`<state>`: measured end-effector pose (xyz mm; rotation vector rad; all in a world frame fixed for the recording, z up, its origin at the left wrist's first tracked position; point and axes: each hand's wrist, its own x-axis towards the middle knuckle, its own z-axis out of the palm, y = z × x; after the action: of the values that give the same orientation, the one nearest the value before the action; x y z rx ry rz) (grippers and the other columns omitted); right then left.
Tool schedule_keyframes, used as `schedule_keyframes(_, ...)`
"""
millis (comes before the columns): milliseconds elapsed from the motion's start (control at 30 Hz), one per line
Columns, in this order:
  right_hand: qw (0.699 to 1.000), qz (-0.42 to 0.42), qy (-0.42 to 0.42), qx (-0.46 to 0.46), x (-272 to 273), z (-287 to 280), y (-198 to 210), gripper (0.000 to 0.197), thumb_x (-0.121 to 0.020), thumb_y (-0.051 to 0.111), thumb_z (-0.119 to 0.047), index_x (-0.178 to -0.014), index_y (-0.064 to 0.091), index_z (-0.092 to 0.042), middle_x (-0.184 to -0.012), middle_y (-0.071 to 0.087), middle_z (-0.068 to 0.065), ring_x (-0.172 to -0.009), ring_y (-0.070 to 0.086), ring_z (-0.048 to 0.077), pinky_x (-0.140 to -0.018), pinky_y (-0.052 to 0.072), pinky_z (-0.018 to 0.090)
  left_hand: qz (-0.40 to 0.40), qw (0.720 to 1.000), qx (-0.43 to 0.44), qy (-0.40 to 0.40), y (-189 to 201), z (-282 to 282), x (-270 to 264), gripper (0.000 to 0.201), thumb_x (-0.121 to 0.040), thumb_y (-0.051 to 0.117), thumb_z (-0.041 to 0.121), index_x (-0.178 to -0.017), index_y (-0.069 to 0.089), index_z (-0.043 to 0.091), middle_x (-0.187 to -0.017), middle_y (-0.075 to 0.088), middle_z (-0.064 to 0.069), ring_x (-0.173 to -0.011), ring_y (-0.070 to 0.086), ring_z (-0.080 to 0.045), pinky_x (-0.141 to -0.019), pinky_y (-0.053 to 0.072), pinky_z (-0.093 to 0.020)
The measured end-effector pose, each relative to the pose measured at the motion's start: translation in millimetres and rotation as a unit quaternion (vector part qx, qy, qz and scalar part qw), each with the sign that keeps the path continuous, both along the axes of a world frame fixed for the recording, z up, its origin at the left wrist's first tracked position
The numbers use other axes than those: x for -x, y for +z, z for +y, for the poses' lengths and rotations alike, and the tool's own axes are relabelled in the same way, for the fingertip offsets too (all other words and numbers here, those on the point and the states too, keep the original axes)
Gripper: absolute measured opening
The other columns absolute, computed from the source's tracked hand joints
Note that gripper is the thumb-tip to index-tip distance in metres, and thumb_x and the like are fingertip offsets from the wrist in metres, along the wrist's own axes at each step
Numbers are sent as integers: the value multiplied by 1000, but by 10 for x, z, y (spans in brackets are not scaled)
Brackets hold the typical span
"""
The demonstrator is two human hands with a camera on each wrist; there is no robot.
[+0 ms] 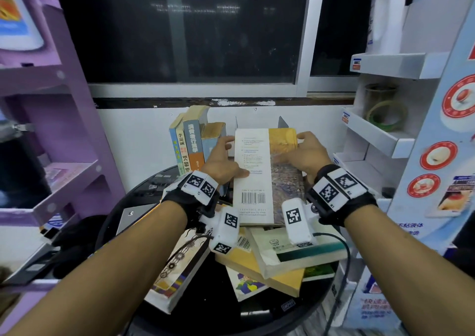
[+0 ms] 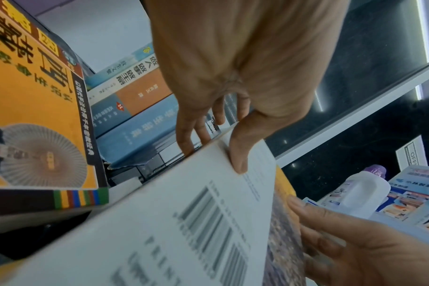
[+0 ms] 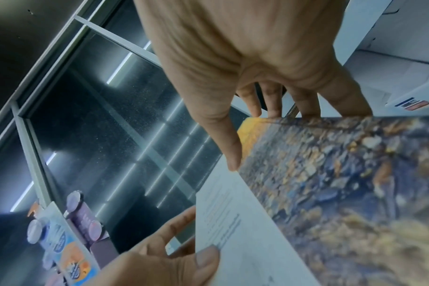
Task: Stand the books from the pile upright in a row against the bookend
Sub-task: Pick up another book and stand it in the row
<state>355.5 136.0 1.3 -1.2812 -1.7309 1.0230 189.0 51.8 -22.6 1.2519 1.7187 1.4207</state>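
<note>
- Two hands hold one large book [image 1: 259,176] above the pile, back cover up w/ barcode near the person; cover is white on the left strip, yellow-to-mottled picture on the right.
- Left hand [image 1: 223,161] grips the book's left edge: thumb lies on the white cover, fingers curl under and over the far-left corner. Left wrist view shows the thumb [image 2: 240,152] pressed on top, fingers below the edge.
- Right hand [image 1: 305,153] grips the right edge: thumb on the picture side, fingers wrapped over the far-right corner. Right wrist view: thumb [image 3: 230,149] on the cover, fingers [image 3: 272,104] behind the top edge.
- Book is tilted, far end raised, lifted clear of the pile; its far end sits in front of the gap between the two bookend plates.
- Four standing books [image 1: 191,143] are in a row at the back left of the round black table [image 1: 321,299], spines facing the person, leaning a bit; just left of the held book.
- Metal bookend [image 1: 282,122] plate pokes up behind the held book, near the wall.
- Pile [image 1: 277,261] of loose books lies flat and criss-crossed on the table's near side, under the wrists; another book [image 1: 177,279] lies apart on the left w/ a beaded pattern.
- Purple shelf unit [image 1: 51,119] stands left; white display rack [image 1: 380,130] right, w/ tape rolls [image 1: 385,114] on it.
- Dark window [image 1: 180,27] behind.
</note>
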Motion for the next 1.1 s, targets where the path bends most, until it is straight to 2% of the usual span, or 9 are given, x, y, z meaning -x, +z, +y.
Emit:
schedule_keyframes(167,996,62,-32,-59,112,-65,22,81,-59,91,-30,-128,49,-19,-124,50,4,-103,57,18,-95,49,35,-51,996,-67,-8,47,-90,43,94,-66,67,-26,-139,33,22,-118,53,0,-110,57,-25,-80,57,-47)
schedule_keyframes(267,991,107,-37,-66,111,-117,31,76,-62,89,-31,-124,47,-26,-119,39,-1,-91,49,11,-87,44,29,-47,995,-90,-23,73,-129,72,101,-64,66,-28,-141,32,29,-127,51,-4,-116,54,-26,-84,56,-49)
schedule_keyframes(400,984,167,2,-63,76,-191,66,68,-55,91,-34,-106,46,-31,-114,59,2,-97,63,17,-89,54,40,-35,994,-95,-40,107,-175,101,104,-63,65,-28,-145,32,28,-138,48,-4,-120,50,-23,-80,56,-42)
schedule_keyframes(533,986,122,98,-60,-44,-228,209,48,-68,86,-28,-96,47,-20,-97,66,2,-89,70,23,-78,60,45,-11,994,-87,-65,142,-216,149,103,-65,66,-27,-147,30,25,-138,49,-4,-117,51,-22,-68,59,-30)
schedule_keyframes(733,980,30,185,-62,-158,-316,465,46,-72,83,-21,-111,59,-18,-100,64,3,-83,70,20,-59,60,36,24,994,-75,-71,164,-231,218,100,-69,68,-22,-147,27,26,-138,49,-4,-118,54,-22,-68,58,-27)
schedule_keyframes(867,981,5,175,-79,-104,-368,500,50,-67,87,-20,-111,64,-23,-101,66,4,-87,70,24,-62,61,42,44,995,-65,-61,175,-223,247,96,-72,68,-20,-147,28,25,-139,50,-5,-124,51,-25,-82,56,-37)
schedule_keyframes(933,982,-8,154,-108,-58,-393,494,51,-63,90,-25,-108,65,-25,-100,67,3,-90,70,24,-70,61,45,51,995,-61,-55,196,-222,253,91,-72,67,-20,-145,30,22,-138,50,-6,-126,49,-25,-81,54,-32)
schedule_keyframes(1000,982,-16,131,-134,-13,-428,482,52,-60,90,-30,-106,66,-27,-99,67,0,-92,68,22,-77,60,44,58,996,-56,-49,220,-224,252,85,-74,64,-20,-142,33,19,-136,50,-6,-124,48,-25,-78,50,-28)
schedule_keyframes(1100,982,-11,106,-156,41,-475,450,51,-62,89,-31,-107,67,-25,-99,67,-3,-92,66,17,-80,59,39,80,995,-44,-37,245,-233,266,76,-78,62,-17,-139,36,19,-135,50,-5,-123,49,-24,-87,47,-34)
